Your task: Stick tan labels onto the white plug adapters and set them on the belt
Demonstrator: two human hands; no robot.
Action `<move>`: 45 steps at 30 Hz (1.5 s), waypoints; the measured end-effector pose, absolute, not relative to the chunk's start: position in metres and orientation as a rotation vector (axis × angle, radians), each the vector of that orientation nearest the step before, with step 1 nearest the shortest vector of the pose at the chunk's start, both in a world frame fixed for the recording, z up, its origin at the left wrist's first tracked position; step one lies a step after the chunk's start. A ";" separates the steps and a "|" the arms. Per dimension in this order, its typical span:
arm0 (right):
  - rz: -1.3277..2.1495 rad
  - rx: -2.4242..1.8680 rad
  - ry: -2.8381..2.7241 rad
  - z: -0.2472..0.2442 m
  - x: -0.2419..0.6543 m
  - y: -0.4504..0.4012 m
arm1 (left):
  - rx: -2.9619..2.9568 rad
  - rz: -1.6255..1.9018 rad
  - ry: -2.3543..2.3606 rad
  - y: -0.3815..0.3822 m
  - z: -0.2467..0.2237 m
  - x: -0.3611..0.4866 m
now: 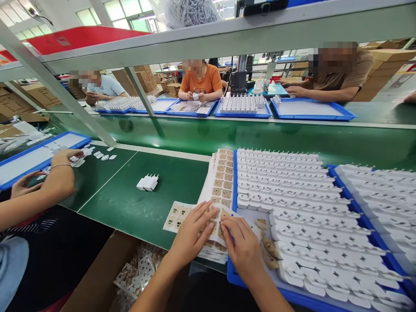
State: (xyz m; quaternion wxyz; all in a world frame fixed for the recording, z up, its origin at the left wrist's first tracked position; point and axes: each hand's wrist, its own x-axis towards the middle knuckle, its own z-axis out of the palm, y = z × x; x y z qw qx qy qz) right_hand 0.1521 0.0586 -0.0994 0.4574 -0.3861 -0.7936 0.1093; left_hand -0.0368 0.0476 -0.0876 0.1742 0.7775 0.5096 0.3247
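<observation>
A green worktop (117, 208) runs across, its far edge trimmed with a pale strip. On its right side a blue tray (231, 273) holds rows of white plugs (292, 186), prongs toward the far edge. Below the worktop's near edge stands a cardboard box (94, 268) with scrap sheets inside. Sticker sheets (224, 164) lie piled along the tray's left edge, reaching the worktop's near edge. The left hand (193, 227) lies on the top sheet, its grip loose, fingers extended. The right hand (242, 238) is beside it, its grip narrowed, thumb and forefinger close together at the sheet; I cannot tell whether a sticker is between them. A small plug cluster (148, 182) sits midway between the worktop's near and far edges. Curled brown pieces (269, 248) lie inside the tray's left edge.
</observation>
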 end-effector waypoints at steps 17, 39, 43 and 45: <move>0.566 -0.849 -1.677 -0.084 0.165 0.050 | 2.292 0.799 1.391 0.093 -0.082 -0.021; 0.433 -0.894 -1.667 -0.101 0.177 0.054 | 1.962 0.775 1.342 0.132 -0.069 0.031; 0.503 -0.860 -1.590 -0.103 0.177 0.056 | 1.460 1.071 1.176 0.121 -0.066 0.015; 0.542 -0.839 -1.565 -0.102 0.175 0.057 | 1.171 1.216 1.024 0.112 -0.068 0.009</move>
